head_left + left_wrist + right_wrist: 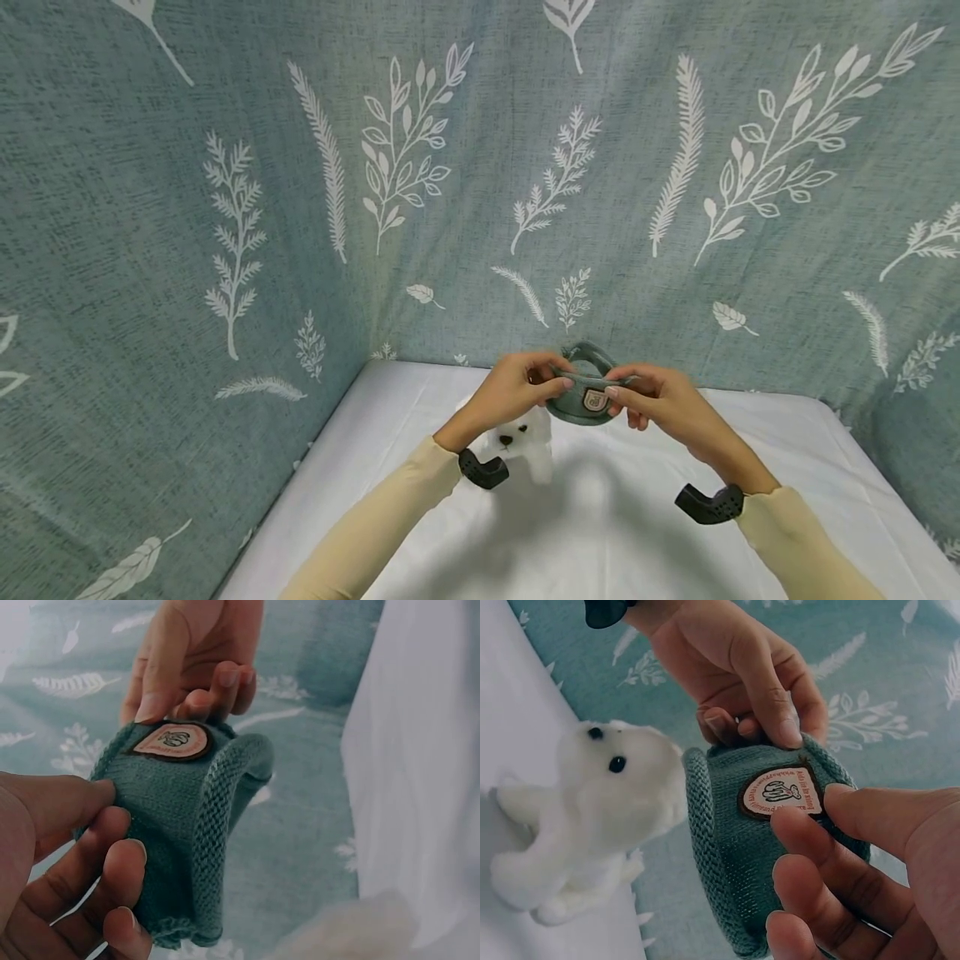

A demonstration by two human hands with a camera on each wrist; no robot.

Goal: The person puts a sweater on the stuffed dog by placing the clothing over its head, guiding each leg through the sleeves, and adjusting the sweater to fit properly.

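Note:
A small teal knitted hat (pixel 587 400) with an oval pink patch (pixel 782 792) is held up in the air between both hands. My left hand (pixel 517 388) pinches its left edge and my right hand (pixel 654 403) pinches the right edge; thumbs lie on the outside, fingers inside the rim. In the left wrist view the hat (pixel 184 825) fills the middle, with my left hand (pixel 67 862) below it and the right hand (pixel 191 664) above. A white plush dog (pixel 521 442) sits on the white cloth just below the hat, seen also as the plush dog (pixel 585 825) in the right wrist view.
A white sheet (pixel 600 517) covers the table. Teal fabric with white leaf print (pixel 480 183) hangs as a wall behind and on both sides, closing in the space.

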